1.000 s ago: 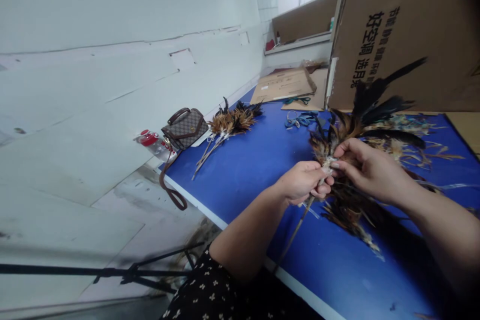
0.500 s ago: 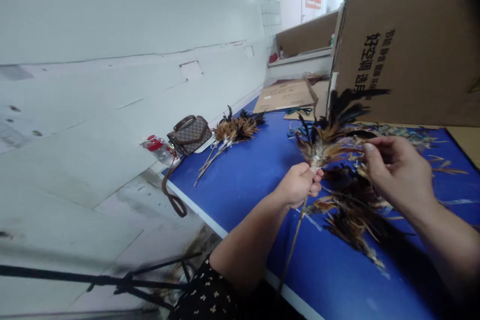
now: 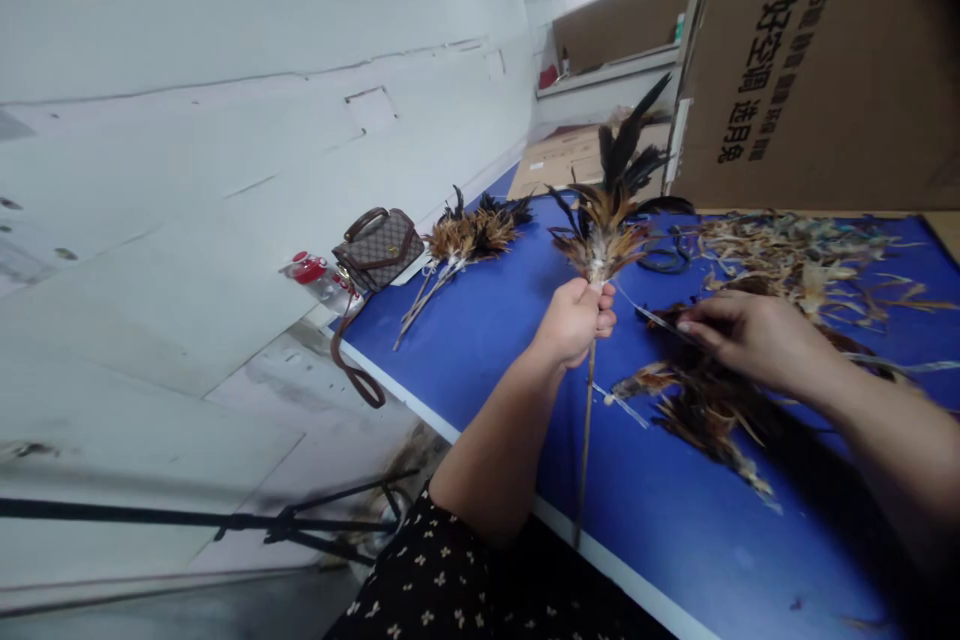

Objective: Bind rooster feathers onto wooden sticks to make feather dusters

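My left hand (image 3: pixel 581 322) is wrapped round the thin stick (image 3: pixel 587 440) of a feather duster (image 3: pixel 604 230), just under its feathers. The duster stands nearly upright, with brown plumes at the base and long black ones on top. A pale string (image 3: pixel 628 298) runs from its neck toward the right. My right hand (image 3: pixel 750 335) is low over the loose brown and black feathers (image 3: pixel 709 430), thumb and fingers pinched on a slim dark feather (image 3: pixel 660 322). Part of that feather is hidden by the fingers.
Finished-looking feather dusters (image 3: pixel 472 235) lie on the blue table (image 3: pixel 480 360) at the left, beside a brown handbag (image 3: pixel 380 250) and a red-capped bottle (image 3: pixel 319 278). Paler feathers (image 3: pixel 802 260) are heaped at the back right, before a large cardboard sheet (image 3: pixel 847 70). Black stand legs (image 3: pixel 277 523) are at lower left.
The duster in my left hand has swung more upright and slightly left. My right hand has dropped from beside its plumes to the loose feathers. The view has shifted a little.
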Demonstrator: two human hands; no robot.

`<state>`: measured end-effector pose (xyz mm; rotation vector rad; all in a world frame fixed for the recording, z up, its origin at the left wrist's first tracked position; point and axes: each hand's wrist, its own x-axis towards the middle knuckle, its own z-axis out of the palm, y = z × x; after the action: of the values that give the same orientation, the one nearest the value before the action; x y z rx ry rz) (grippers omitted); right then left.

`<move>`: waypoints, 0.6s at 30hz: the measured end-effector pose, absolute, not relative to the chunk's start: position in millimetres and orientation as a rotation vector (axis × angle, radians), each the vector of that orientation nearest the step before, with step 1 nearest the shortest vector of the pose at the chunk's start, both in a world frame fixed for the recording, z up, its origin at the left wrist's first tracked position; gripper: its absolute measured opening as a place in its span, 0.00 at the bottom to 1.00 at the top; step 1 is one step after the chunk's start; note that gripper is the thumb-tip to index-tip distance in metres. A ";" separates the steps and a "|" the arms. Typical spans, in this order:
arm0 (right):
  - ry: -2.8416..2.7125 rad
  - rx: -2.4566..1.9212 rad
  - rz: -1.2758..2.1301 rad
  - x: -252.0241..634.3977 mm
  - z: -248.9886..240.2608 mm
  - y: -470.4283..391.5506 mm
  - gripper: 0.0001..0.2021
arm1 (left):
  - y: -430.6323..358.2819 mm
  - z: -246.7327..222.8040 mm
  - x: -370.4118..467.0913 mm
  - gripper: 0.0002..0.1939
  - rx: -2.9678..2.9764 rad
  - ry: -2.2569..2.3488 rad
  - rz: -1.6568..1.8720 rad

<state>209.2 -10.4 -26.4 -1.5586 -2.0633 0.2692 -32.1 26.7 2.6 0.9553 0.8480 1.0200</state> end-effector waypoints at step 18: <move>-2.329 -1.097 0.307 165.2 -39.0 -19.2 0.10 | 24.8 0.1 -29.3 0.12 1.058 0.878 0.935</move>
<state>165.2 -19.2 -39.0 -1.0971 -2.3289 0.3070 -29.3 24.8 0.1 1.0579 0.8775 0.9355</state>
